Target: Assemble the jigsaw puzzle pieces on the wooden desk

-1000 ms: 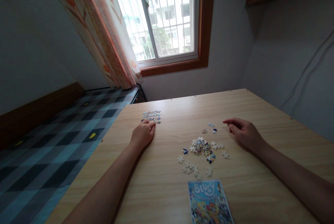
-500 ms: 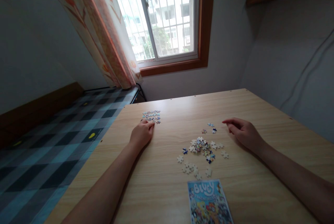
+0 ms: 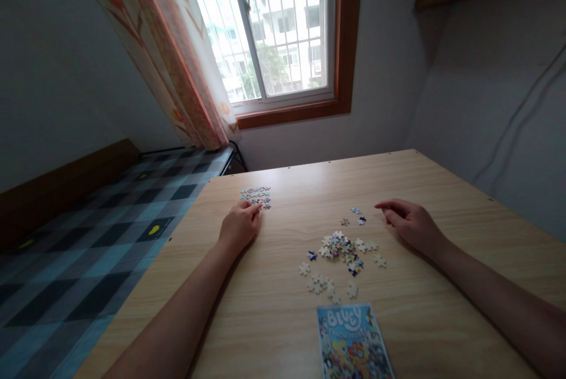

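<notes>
My left hand (image 3: 240, 227) rests at the near edge of small rows of jigsaw pieces (image 3: 255, 191) on the far left of the table. Its fingers are bent together and the tips press on a puzzle piece in the nearest row, mostly covered by them. My right hand (image 3: 410, 221) lies on the table at the right, index finger stretched out and thumb apart, holding nothing. Between the hands is a heap of loose jigsaw pieces (image 3: 336, 246), many with the pale back up. A few colored pieces (image 3: 356, 211) sit beyond the heap, near my right fingertips.
A Bluey picture box or card (image 3: 354, 340) lies at the near edge of the wooden table (image 3: 274, 320). On the left stands a bed with a checked cover (image 3: 110, 237). Behind are a window (image 3: 287, 31) and a flowered curtain (image 3: 163, 55).
The view has shifted very slightly. My left fingers have barely moved at the rows of pieces; my right hand stays in place.
</notes>
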A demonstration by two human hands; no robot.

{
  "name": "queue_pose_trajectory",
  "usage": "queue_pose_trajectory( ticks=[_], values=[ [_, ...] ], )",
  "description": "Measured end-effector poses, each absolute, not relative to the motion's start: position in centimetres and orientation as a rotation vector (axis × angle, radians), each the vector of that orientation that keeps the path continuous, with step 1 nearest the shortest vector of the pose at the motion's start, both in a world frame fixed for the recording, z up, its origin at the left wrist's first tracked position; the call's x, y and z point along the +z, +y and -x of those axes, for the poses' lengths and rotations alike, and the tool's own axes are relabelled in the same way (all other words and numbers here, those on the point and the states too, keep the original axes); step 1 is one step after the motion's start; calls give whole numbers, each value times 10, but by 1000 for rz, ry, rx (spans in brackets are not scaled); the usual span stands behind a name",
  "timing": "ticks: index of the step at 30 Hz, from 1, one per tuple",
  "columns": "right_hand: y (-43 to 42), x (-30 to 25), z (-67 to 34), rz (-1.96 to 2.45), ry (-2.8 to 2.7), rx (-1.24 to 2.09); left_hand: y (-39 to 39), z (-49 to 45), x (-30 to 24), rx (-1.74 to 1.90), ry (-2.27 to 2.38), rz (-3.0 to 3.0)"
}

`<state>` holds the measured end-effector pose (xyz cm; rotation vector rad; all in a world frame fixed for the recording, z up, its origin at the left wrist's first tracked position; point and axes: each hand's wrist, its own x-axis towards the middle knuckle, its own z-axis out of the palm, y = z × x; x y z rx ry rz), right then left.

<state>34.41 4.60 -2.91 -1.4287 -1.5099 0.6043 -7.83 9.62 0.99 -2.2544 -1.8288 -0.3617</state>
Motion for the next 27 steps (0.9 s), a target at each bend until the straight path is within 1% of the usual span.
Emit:
queue_pose_trajectory(
  ticks=[4,8,27],
  values=[
    [47,-30,-345,1419,-1530,600,93,72,9,-305,-1706,2241],
    [48,-32,-346,1407,-1539,588,91,69,7,-239,-1741,2208],
    [46,-29,-345,1429,-1527,610,94,71,5,-198,-1777,2186]
  ],
)
